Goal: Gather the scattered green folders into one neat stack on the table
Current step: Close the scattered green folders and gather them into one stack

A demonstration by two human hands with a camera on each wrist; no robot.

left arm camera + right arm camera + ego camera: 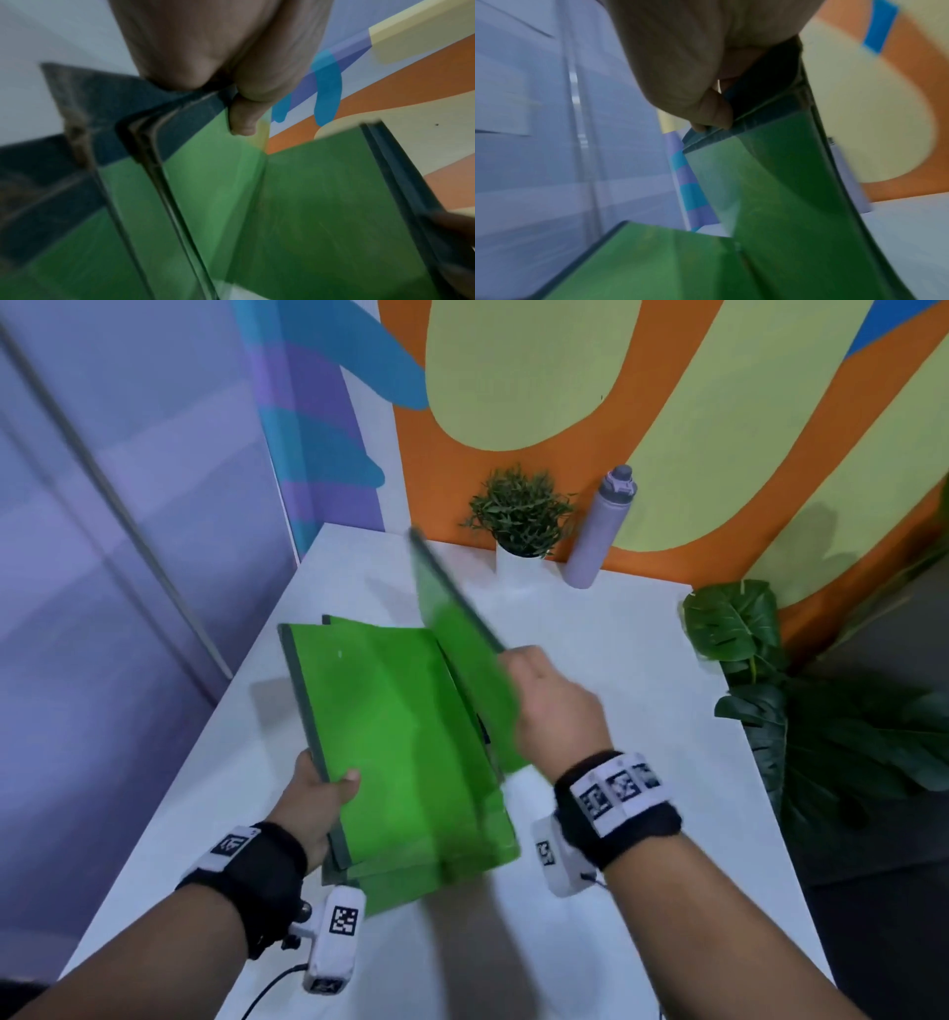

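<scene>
Bundle of green folders (390, 737) gripped at its 8 o'clock spine edge by the left hand (313, 798), thumb on top, held over the white table (642, 660), single folder (462, 649) tilted on edge at the bundle's 2 o'clock, pinched along its dark spine by the right hand (554, 706)

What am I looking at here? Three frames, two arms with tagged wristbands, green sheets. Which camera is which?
No robot: a person with cameras on the head and on each wrist. The wide picture is the head view; the two close-ups look along each hand. On the white table the left hand grips the spine edge of a pile of green folders, thumb on top. The right hand holds one more green folder tilted up on edge over the pile. At the back stand a small potted plant and a lilac bottle.
</scene>
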